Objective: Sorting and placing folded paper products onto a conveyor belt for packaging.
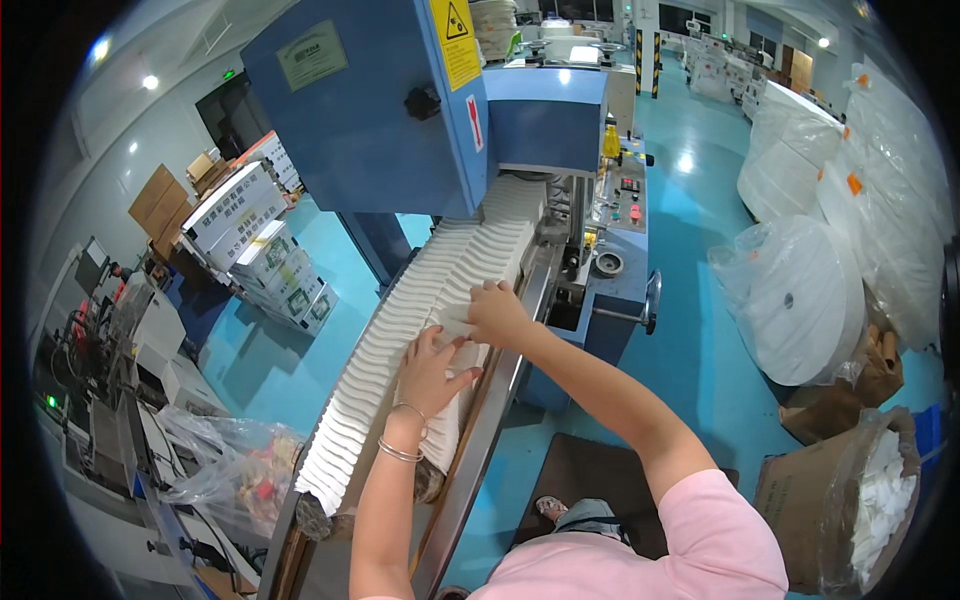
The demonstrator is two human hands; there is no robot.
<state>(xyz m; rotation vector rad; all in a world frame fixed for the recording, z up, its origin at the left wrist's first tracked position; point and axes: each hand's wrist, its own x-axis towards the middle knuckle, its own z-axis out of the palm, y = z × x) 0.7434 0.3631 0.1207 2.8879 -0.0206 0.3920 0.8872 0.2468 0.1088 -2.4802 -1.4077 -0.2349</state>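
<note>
Two long rows of folded white tissues [372,385] run side by side along a metal channel and out of a blue machine. My left hand [428,372] rests on the right-hand row, fingers apart and thumb toward the right. Just ahead of it, my right hand [498,316] has its fingers curled over the same row, against a bunch of tissues [457,318] between the two hands. Its fingertips are partly hidden among the tissues. Grey rounded blocks [314,520] stand at the near ends of the rows.
The blue machine [365,110] overhangs the far end of the channel. At its right are controls and a handwheel [653,302]. The channel's metal rail [480,440] lies close to my body. Large wrapped white rolls [790,300] and a box of white scraps [840,500] stand right; stacked cartons [280,270] stand left.
</note>
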